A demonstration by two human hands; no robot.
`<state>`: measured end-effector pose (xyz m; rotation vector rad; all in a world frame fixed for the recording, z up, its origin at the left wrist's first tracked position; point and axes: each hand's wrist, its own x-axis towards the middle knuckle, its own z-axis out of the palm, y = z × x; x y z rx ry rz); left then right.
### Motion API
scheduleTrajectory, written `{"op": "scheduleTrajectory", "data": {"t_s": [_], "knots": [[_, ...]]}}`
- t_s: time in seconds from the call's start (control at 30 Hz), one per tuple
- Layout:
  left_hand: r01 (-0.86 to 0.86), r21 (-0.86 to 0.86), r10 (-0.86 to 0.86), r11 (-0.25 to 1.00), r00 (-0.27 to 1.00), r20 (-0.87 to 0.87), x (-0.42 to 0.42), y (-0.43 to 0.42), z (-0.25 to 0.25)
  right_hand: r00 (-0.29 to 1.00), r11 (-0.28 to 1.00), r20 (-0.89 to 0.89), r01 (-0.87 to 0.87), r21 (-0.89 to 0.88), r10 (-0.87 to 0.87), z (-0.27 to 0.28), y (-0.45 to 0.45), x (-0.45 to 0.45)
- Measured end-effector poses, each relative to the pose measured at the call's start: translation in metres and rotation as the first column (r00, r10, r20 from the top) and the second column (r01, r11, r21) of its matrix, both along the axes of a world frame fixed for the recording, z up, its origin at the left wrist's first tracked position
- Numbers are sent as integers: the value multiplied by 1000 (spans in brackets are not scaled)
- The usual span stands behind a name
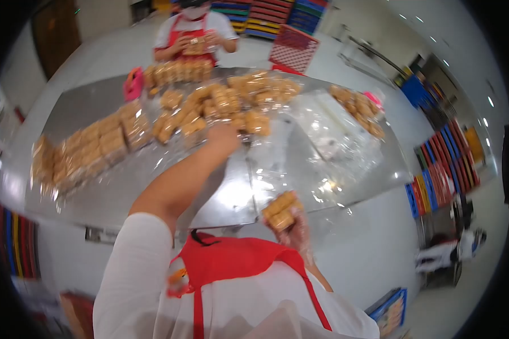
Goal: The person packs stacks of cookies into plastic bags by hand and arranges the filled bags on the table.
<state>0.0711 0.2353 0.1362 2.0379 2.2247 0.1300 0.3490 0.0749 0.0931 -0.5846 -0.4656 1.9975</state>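
My right hand [296,234], in a clear plastic glove, holds a pack of golden-brown square pieces [281,210] close to my body, near the table's front edge. The pieces look like small buns. My left hand [223,138] reaches forward to the near side of a heap of similar packs [209,101] in the middle of the table. Its fingers are blurred and partly hidden by the packs, so their grip does not show. Left of my arm stand rows of wrapped packs [96,144].
Clear plastic bags [336,127] lie on the metal table [226,200] at right, beside loose brown pieces [356,107]. A pink tape dispenser-like object [133,85] stands at back left. Across the table a person in a red apron [192,37] holds a pack. Stacked crates [444,169] stand at right.
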Motion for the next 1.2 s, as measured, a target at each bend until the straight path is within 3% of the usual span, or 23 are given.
{"op": "scheduleTrajectory", "data": {"t_s": [0.03, 0.07, 0.17, 0.23, 0.33, 0.43, 0.53, 0.63, 0.73, 0.9, 1.03, 1.13, 1.2], "knots": [[-32, 84, 35, 996, 999, -35, 1, 0, -9, 998, 999, -43, -39, -6, 39, -10, -1, 9], [108, -31, -111, 994, 978, -178, -7, 9, -20, 1000, 1000, -11, 12, 8, -12, -5, -6, 10], [82, -26, -85, 996, 988, -125, -7, 1, -29, 995, 996, 52, 84, 5, -85, 11, -24, 9], [-10, -45, 6, 999, 996, -85, -18, -16, -22, 998, 999, 37, 46, 17, -47, 10, -22, 7], [10, -85, -23, 996, 988, -152, -14, -50, 6, 1000, 998, -20, -17, 58, 18, 15, -10, 3], [37, -33, -41, 999, 992, -121, -14, -93, 45, 999, 986, 54, -12, 167, 3, 20, 17, -16], [125, 80, -120, 989, 991, -64, -32, -131, 60, 999, 909, 2, -50, 414, 54, 55, 39, -50], [72, 61, -69, 996, 996, -52, -49, -157, 64, 993, 855, 24, -113, 506, 117, 87, 45, -88], [5, 22, -6, 1000, 1000, 15, -48, -168, 68, 978, 844, -15, -172, 508, 209, 91, 50, -116], [104, 213, -81, 971, 990, -117, -62, -179, -6, 963, 881, -63, -211, 424, 261, 75, 49, -136], [118, 261, -87, 958, 988, -126, -68, -190, -22, 962, 902, -23, -247, 355, 272, 55, 48, -129], [101, 211, -44, 972, 966, -257, -74, -188, -16, 962, 908, 12, -262, 327, 273, 36, 49, -119], [9, 82, 8, 997, 981, -195, -73, -183, -4, 963, 915, 46, -265, 305, 264, 30, 47, -111]]}}
